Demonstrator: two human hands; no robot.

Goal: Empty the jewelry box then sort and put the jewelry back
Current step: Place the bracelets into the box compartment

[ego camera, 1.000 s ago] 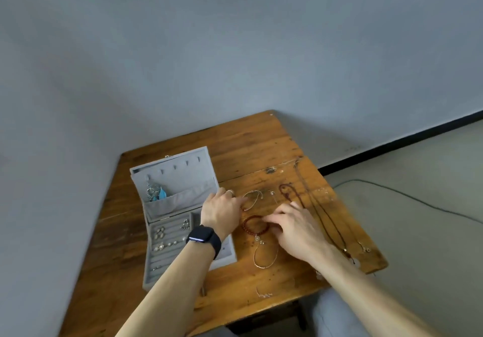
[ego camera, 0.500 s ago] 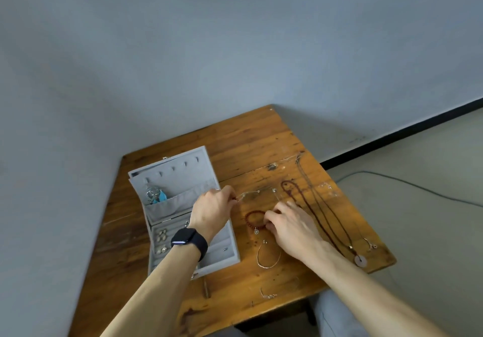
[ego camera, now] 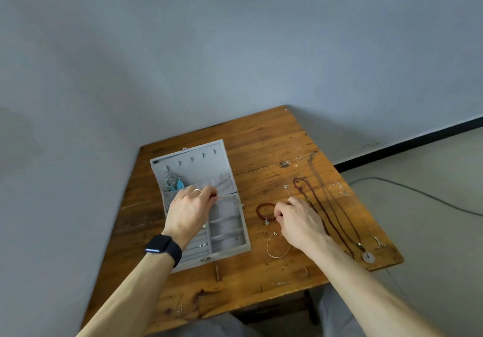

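Note:
The grey jewelry box (ego camera: 230, 240) lies open on the wooden table (ego camera: 261, 138), lid tilted back with turquoise earrings (ego camera: 173, 183) hanging in it. My left hand (ego camera: 189, 211) hovers over the box's far compartments and pinches a thin silver bracelet (ego camera: 227, 198) that trails to the right. My right hand (ego camera: 298, 221) rests on the table with its fingertips pinching the red bead bracelet (ego camera: 262, 210). A thin hoop bracelet (ego camera: 277, 245) lies just in front of that hand. Long dark necklaces (ego camera: 329, 206) stretch along the table's right side.
A round pendant (ego camera: 368, 257) sits near the right front corner. Small earrings (ego camera: 380, 242) and pins (ego camera: 179, 308) lie by the table edges. A cable (ego camera: 418, 193) runs across the floor on the right. The wall stands close behind the table.
My left hand has carried the thin silver bracelet leftward from the table to above the box. My right hand stayed at the red bead bracelet.

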